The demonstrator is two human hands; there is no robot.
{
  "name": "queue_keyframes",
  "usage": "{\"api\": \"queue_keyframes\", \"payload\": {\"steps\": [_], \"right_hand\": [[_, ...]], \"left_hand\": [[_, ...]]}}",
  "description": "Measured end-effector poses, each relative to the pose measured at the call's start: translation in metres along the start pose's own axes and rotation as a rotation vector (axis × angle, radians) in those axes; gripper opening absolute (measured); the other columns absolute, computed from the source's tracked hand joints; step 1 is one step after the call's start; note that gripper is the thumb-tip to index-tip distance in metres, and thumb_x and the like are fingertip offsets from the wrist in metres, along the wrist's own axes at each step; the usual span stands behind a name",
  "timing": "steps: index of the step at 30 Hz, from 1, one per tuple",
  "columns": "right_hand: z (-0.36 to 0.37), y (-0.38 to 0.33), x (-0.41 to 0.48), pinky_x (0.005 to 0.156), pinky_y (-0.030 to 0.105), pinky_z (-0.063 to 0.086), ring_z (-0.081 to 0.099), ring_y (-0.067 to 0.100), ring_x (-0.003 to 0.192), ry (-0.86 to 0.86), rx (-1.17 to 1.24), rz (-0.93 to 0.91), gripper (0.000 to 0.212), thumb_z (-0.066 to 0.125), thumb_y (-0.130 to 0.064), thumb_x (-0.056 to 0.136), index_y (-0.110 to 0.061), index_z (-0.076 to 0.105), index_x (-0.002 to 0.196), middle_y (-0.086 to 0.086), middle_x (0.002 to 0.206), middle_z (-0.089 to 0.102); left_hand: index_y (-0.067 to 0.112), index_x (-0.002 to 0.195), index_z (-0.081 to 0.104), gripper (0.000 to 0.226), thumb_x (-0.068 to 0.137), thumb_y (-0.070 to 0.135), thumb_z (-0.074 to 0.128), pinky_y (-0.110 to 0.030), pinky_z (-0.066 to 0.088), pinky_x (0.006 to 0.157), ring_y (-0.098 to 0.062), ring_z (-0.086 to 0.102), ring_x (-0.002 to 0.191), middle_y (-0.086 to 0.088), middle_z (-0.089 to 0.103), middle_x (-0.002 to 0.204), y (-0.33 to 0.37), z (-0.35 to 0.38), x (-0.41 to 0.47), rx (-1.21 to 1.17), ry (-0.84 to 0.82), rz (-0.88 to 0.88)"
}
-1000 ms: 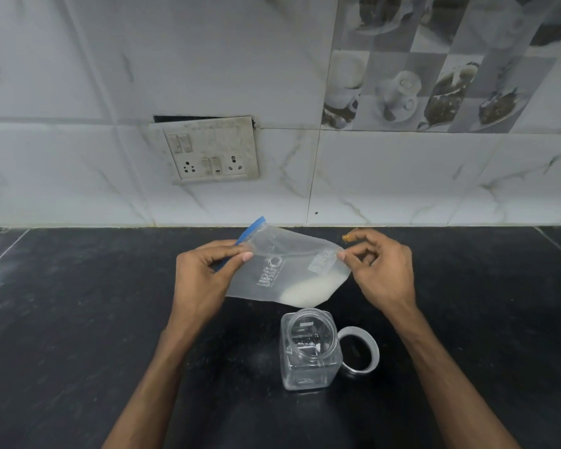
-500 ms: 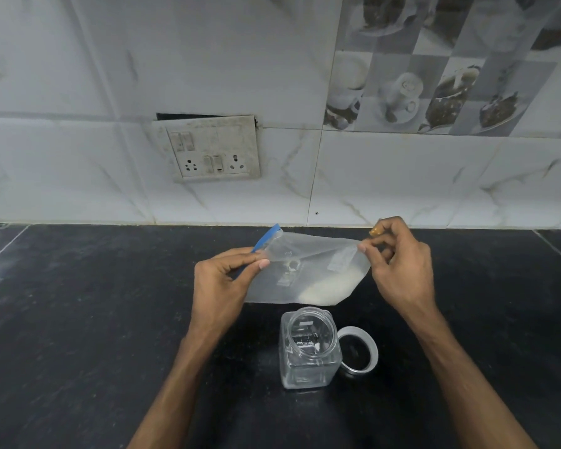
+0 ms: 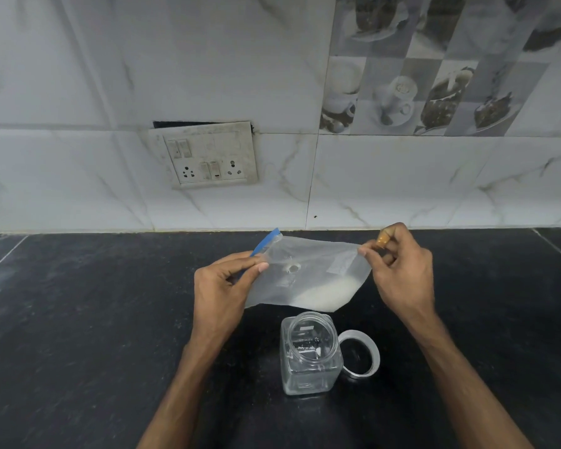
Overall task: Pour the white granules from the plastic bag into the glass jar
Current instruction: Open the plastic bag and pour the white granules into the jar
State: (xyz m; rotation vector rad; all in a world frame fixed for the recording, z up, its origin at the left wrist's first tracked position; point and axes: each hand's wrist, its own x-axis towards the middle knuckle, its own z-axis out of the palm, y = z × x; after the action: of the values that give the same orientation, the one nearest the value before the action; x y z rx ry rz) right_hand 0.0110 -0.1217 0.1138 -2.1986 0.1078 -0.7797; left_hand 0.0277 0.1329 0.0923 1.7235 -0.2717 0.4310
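Nearest, the open glass jar [image 3: 310,353] is stood on the dark counter [image 3: 78,335] w/ its lid [image 3: 360,354] laid touching its right side, and open counter is left all round. Just above and beyond the jar mouth, the plastic bag [image 3: 305,273] is held stretched: the blue-zip end is pinched by the left hand [image 3: 222,286], the opposite corner by the right hand [image 3: 399,270], white granules [image 3: 327,294] sagged low right. The film is judged light, limp, slippery (best gripped at the corners), and the wall socket [image 3: 208,155] is well clear behind.
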Motion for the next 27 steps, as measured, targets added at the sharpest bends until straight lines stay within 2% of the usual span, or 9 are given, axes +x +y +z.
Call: {"api": "queue_keyframes", "payload": {"steps": [3, 7, 9, 11, 13, 16, 19, 23, 27], "right_hand": [[0.0025, -0.0011, -0.0012, 0.051, 0.023, 0.051, 0.058, 0.008, 0.052, -0.007, -0.062, -0.042, 0.036, 0.071, -0.013, 0.088, -0.032, 0.044, 0.074, -0.013, 0.081, 0.072], [0.0012, -0.0006, -0.0008, 0.055, 0.012, 0.047, 0.059, -0.01, 0.059, -0.007, -0.03, -0.059, 0.038, 0.072, -0.012, 0.089, -0.033, 0.046, 0.071, -0.011, 0.078, 0.071], [0.0016, 0.0002, -0.0015, 0.052, 0.014, 0.043, 0.055, -0.005, 0.054, -0.033, -0.076, -0.07, 0.028, 0.072, -0.013, 0.089, -0.026, 0.053, 0.074, -0.012, 0.075, 0.069], [0.002, 0.0023, -0.0017, 0.051, 0.01, 0.039, 0.054, -0.001, 0.052, -0.027, -0.075, -0.068, 0.019, 0.071, -0.009, 0.088, -0.021, 0.06, 0.078, -0.016, 0.069, 0.064], [0.0016, 0.0021, -0.0022, 0.052, 0.007, 0.037, 0.055, 0.001, 0.054, -0.034, -0.113, -0.092, 0.018, 0.069, -0.003, 0.087, -0.02, 0.067, 0.081, -0.018, 0.068, 0.063], [0.0009, 0.0023, -0.0005, 0.067, 0.012, 0.049, 0.06, -0.006, 0.066, -0.014, -0.087, -0.105, 0.023, 0.067, 0.002, 0.085, -0.019, 0.076, 0.086, -0.016, 0.084, 0.071], [0.003, 0.0005, -0.0016, 0.083, 0.024, 0.055, 0.067, 0.002, 0.081, -0.002, -0.088, -0.185, 0.029, 0.065, 0.011, 0.082, -0.014, 0.079, 0.085, -0.013, 0.09, 0.07], [0.0025, 0.0064, -0.0013, 0.087, 0.022, 0.054, 0.069, 0.006, 0.086, -0.017, -0.048, -0.155, 0.029, 0.066, 0.01, 0.083, -0.015, 0.08, 0.087, -0.009, 0.092, 0.072], [0.0027, 0.0079, -0.0039, 0.088, 0.021, 0.054, 0.069, 0.008, 0.087, -0.019, -0.028, -0.138, 0.027, 0.066, 0.009, 0.085, -0.014, 0.08, 0.089, -0.01, 0.092, 0.072]], "left_hand": [[0.019, 0.094, 0.077, 0.021, 0.079, 0.006, 0.079, -0.016, 0.058, 0.081, 0.007, 0.071, 0.089, 0.019, 0.072, 0.092, 0.0009, 0.0013, 0.0002, -0.001, -0.011, -0.004], [0.021, 0.095, 0.077, 0.021, 0.079, 0.008, 0.08, -0.016, 0.058, 0.081, 0.005, 0.071, 0.091, 0.018, 0.073, 0.092, -0.0024, -0.0017, 0.0018, 0.024, 0.001, 0.007], [0.024, 0.095, 0.077, 0.021, 0.079, 0.01, 0.08, -0.019, 0.058, 0.083, 0.002, 0.072, 0.092, 0.019, 0.073, 0.092, -0.0037, -0.0033, 0.0021, 0.037, 0.009, 0.003], [0.029, 0.092, 0.076, 0.023, 0.079, 0.011, 0.08, -0.018, 0.058, 0.084, 0.003, 0.071, 0.092, 0.021, 0.072, 0.092, -0.0026, -0.0032, 0.0021, 0.045, 0.002, 0.005], [0.031, 0.091, 0.076, 0.024, 0.078, 0.012, 0.08, -0.018, 0.059, 0.081, 0.004, 0.071, 0.091, 0.021, 0.072, 0.093, -0.0012, -0.0026, 0.0013, 0.039, -0.008, 0.005], [0.031, 0.092, 0.076, 0.025, 0.078, 0.011, 0.08, -0.016, 0.058, 0.08, 0.004, 0.071, 0.091, 0.014, 0.074, 0.094, -0.0006, -0.0015, 0.0005, 0.024, -0.008, -0.005], [0.031, 0.091, 0.076, 0.023, 0.079, 0.011, 0.08, -0.018, 0.059, 0.081, 0.003, 0.072, 0.091, 0.019, 0.073, 0.093, -0.0008, 0.0011, -0.0003, 0.02, -0.019, -0.01], [0.02, 0.095, 0.077, 0.021, 0.078, 0.008, 0.08, -0.02, 0.059, 0.083, 0.004, 0.071, 0.091, 0.02, 0.072, 0.092, -0.0016, 0.0016, 0.0003, 0.013, 0.006, -0.002], [0.027, 0.092, 0.077, 0.022, 0.078, 0.01, 0.08, -0.018, 0.058, 0.082, 0.004, 0.072, 0.091, 0.028, 0.072, 0.086, -0.0014, 0.0032, -0.0005, 0.008, 0.014, -0.009]]}}
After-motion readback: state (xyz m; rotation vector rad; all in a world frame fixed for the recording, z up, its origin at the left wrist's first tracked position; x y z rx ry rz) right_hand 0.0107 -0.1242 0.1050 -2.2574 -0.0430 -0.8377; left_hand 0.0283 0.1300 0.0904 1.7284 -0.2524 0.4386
